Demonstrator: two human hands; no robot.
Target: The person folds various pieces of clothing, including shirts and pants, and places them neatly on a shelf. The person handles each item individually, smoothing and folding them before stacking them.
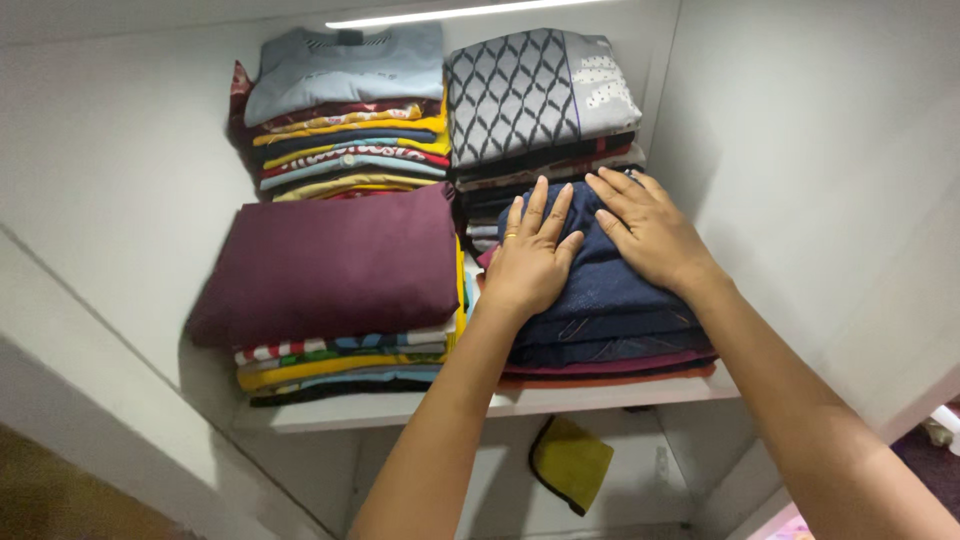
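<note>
My left hand (531, 255) and my right hand (648, 230) both lie flat, fingers spread, on top of a folded dark navy garment (610, 290). That garment crowns the front right stack of folded clothes (610, 365) on a white wardrobe shelf (400, 408). A ring shows on a finger of my left hand. Neither hand grips anything; the palms press down on the cloth.
A folded maroon cloth (330, 265) tops the front left stack. Behind stand two taller stacks, one topped by a light blue top (345, 70), one by a grey patterned cloth (530, 90). White cabinet walls close both sides. A yellow-green cloth (572, 462) lies on the shelf below.
</note>
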